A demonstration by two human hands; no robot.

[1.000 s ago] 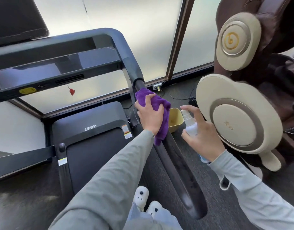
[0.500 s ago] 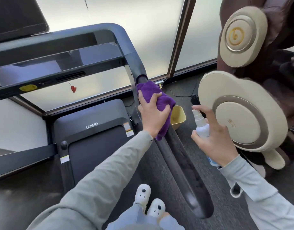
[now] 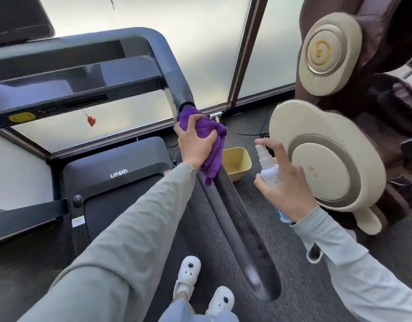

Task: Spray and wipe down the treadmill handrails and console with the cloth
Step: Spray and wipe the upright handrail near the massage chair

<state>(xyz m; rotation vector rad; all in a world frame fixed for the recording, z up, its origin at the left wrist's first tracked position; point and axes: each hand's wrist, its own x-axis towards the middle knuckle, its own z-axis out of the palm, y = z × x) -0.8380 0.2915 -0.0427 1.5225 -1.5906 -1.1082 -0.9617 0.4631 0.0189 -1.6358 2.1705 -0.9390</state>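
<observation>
The treadmill's right handrail (image 3: 232, 219) is a dark padded bar that runs from near my feet up to the console frame. My left hand (image 3: 194, 145) grips a purple cloth (image 3: 210, 135) wrapped around the far end of that rail, just below the grey frame joint. To the right of the rail, my right hand (image 3: 286, 189) holds a white spray bottle (image 3: 267, 167) upright, with its nozzle pointing left and my index finger over the pump. The console (image 3: 67, 89) spans the upper left. The left handrail (image 3: 26, 214) shows at the left edge.
A yellow bin (image 3: 237, 162) stands on the floor right of the rail. A brown and cream massage chair (image 3: 328, 159) fills the right side, close to my right hand. Frosted windows are ahead. A red safety clip (image 3: 91, 120) hangs under the console. My white shoes (image 3: 188, 275) are on the belt.
My left hand has slid the cloth up the right handrail toward the frame joint. My right hand with the bottle has drifted right, away from the rail.
</observation>
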